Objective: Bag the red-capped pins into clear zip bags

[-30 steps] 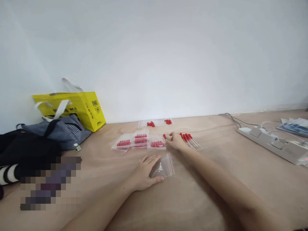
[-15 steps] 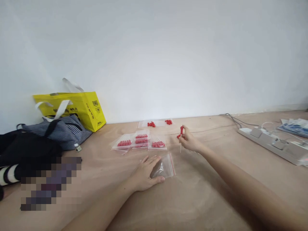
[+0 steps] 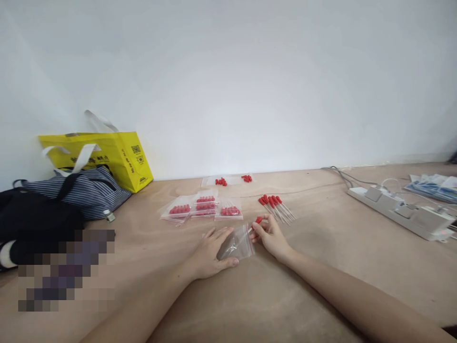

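Observation:
My left hand lies with fingers spread, pressing a clear zip bag against the table. The bag's red-striped mouth points right. My right hand pinches a dropper by its red bulb, and the thin clear tube reaches down to the bag's mouth. Whether the tip is inside the bag I cannot tell. Behind that hand, several loose droppers lie fanned out, red bulbs away from me. Several filled zip bags with red-bulbed contents overlap beyond my left hand.
Against the wall lies clear plastic with small red pieces. On the left stand a yellow bag, a striped bag and a black bag. A white power strip with cables and blue-white packets are on the right.
My right hand has moved down and left from the loose droppers, bringing one dropper to the bag's mouth. My left hand stays on the bag. The view has shifted slightly.

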`<move>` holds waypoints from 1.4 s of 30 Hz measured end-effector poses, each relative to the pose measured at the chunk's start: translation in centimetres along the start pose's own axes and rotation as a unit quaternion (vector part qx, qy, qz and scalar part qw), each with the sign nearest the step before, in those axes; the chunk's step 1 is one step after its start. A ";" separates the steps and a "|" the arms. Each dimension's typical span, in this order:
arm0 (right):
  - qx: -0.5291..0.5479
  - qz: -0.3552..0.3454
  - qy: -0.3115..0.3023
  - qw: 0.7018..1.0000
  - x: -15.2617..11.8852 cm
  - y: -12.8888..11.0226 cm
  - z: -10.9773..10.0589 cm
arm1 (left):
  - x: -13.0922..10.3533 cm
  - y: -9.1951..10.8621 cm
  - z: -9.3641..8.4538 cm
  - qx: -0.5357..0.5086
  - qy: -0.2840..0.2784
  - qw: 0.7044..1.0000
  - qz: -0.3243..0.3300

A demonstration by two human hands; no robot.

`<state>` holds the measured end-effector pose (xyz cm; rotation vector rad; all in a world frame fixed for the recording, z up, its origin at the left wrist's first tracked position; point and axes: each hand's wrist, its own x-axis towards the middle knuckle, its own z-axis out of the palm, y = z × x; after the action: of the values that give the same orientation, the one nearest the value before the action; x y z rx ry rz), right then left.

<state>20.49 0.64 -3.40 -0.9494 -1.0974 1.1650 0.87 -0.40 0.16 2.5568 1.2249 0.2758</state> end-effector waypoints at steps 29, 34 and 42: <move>-0.575 -0.015 0.155 0.803 11.7 -1.2 -5.3 | -0.7 -0.5 -0.4 -0.071 0.049 0.996 0.029; -0.503 -0.025 0.189 0.843 11.7 -1.6 -5.3 | -1.0 -0.5 -0.5 -0.072 0.042 0.996 0.017; -0.187 -0.074 0.181 0.963 6.6 -3.0 -5.9 | -1.3 -0.8 -0.6 -0.050 0.000 0.999 0.010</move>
<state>27.20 6.54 -0.77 -1.2907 -1.0825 0.6347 -0.69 -0.78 0.37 2.4838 1.1559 0.3328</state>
